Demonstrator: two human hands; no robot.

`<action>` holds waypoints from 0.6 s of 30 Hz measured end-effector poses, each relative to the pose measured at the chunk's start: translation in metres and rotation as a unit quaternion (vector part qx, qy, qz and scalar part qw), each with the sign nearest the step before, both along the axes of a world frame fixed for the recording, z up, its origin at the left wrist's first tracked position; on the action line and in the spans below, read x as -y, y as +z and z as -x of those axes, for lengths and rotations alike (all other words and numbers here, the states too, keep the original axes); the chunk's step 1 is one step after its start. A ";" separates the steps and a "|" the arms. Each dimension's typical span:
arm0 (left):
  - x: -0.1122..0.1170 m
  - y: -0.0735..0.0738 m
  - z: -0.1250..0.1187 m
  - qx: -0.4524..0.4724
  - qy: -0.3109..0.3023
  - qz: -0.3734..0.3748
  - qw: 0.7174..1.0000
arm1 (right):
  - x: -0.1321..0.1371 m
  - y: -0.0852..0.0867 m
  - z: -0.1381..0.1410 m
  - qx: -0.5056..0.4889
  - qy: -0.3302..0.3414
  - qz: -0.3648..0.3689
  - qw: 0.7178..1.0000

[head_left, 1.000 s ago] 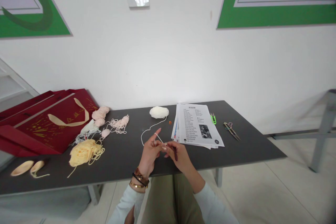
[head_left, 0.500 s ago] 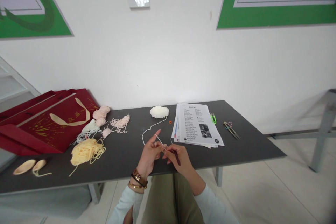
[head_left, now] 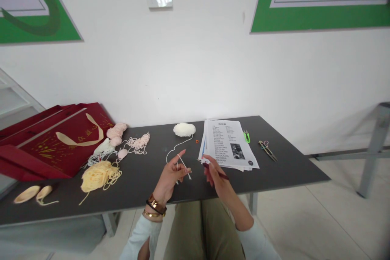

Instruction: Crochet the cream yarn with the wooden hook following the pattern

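Note:
White yarn (head_left: 182, 159) runs over the raised index finger of my left hand (head_left: 171, 175), and its end is pinched between thumb and fingers with a short tail hanging below. That strand leads back to a white yarn ball (head_left: 184, 130) near the wall. Over the front edge of the paper stack, my right hand (head_left: 217, 174) grips a crochet hook (head_left: 224, 176) with a dark red handle; its thin metal tip points left. A gap lies between the hook and the pinched yarn. Behind the hands sits a small orange stitch marker (head_left: 197, 141).
Printed sheets (head_left: 225, 138) lie right of centre. Beyond them are green thread snips (head_left: 246, 136) and another pair of snips (head_left: 267, 151). At left are a red gift bag (head_left: 76, 142), yellow yarn (head_left: 97, 175), pink yarn (head_left: 138, 144) and beige crocheted pieces (head_left: 27, 194).
My right hand has moved right, away from the left, taking the crochet hook out of the yarn. My left hand has shifted slightly left and keeps its pinch.

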State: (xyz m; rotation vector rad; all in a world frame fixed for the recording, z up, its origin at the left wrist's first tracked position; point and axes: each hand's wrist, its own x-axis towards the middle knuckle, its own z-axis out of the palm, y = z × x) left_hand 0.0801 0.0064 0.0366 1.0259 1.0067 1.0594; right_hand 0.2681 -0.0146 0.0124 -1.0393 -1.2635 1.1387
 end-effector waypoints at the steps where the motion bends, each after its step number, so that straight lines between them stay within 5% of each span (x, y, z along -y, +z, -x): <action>1: 0.000 0.001 0.001 -0.007 -0.007 0.000 1.000 | -0.002 0.003 -0.007 -0.015 -0.014 0.011 1.000; 5: 0.001 0.000 0.000 -0.015 -0.047 0.001 0.999 | -0.008 0.020 -0.019 -0.141 -0.034 0.052 0.988; 9: 0.002 0.001 -0.005 -0.025 -0.086 0.004 0.996 | -0.010 0.029 -0.014 -0.173 0.027 0.086 0.981; 18: 0.005 0.013 -0.004 -0.084 -0.130 -0.007 0.988 | -0.003 0.042 -0.006 0.085 0.075 -0.040 0.993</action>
